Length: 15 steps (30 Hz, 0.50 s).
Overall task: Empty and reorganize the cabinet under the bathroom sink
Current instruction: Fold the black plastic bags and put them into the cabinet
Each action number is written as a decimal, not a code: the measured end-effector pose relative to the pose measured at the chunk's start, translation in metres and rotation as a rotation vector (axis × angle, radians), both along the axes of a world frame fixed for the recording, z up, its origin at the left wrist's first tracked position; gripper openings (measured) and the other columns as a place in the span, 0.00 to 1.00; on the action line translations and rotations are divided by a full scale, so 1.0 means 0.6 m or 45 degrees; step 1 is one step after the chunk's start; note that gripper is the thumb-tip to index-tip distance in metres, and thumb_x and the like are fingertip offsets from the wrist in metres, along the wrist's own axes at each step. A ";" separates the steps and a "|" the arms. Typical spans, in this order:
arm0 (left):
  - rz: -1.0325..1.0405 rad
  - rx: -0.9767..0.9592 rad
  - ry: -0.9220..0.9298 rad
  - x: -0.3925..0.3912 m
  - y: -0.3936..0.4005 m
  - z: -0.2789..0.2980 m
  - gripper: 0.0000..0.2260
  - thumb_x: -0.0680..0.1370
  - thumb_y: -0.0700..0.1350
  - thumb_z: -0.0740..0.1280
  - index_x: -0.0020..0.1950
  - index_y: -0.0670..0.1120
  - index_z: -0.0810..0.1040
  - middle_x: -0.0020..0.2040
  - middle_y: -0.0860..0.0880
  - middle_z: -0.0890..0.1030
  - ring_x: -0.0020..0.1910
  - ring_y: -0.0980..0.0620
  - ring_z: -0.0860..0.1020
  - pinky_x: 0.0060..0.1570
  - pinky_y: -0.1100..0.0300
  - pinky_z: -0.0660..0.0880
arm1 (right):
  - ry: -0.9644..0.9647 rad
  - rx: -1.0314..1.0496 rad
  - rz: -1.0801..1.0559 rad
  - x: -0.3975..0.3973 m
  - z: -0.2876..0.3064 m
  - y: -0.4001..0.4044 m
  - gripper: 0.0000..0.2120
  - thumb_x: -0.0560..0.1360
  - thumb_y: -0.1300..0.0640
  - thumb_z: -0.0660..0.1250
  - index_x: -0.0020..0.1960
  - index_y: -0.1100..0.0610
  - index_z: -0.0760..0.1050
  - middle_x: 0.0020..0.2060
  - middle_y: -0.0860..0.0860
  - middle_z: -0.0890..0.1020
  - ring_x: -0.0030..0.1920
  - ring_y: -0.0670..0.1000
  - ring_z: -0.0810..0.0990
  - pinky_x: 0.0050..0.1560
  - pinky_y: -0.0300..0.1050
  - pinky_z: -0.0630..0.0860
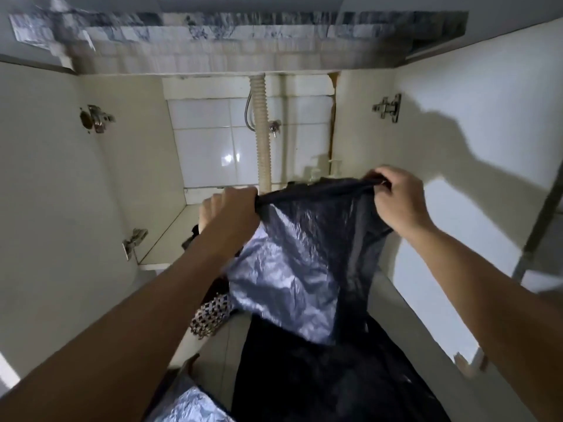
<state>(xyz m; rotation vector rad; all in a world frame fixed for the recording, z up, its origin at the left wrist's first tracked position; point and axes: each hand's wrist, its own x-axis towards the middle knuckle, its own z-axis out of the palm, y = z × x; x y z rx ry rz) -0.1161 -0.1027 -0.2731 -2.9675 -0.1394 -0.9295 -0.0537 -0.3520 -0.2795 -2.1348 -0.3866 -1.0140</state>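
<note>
Our left hand (227, 208) and right hand (396, 197) each pinch the black bag (307, 248) mid-frame, stretching its top wide to fill it.

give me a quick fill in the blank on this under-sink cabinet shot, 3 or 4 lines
1. Both hands stretch open a black plastic ____ in front of the cabinet.
2. The left hand and the right hand each grip its top ____.
3. The ribbed drain hose runs down in front of a back wall of white ____.
4. The cabinet doors stand ____, showing metal hinges.

Missing words: bag; edge; tiles; open
</note>
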 end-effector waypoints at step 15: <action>-0.295 0.121 1.103 -0.093 -0.030 -0.309 0.18 0.74 0.45 0.62 0.64 0.55 0.73 0.62 0.44 0.77 0.60 0.41 0.77 0.54 0.49 0.74 | 1.244 -1.132 -0.041 -0.120 -0.321 -0.064 0.11 0.74 0.64 0.56 0.43 0.51 0.73 0.43 0.51 0.76 0.48 0.57 0.76 0.50 0.47 0.75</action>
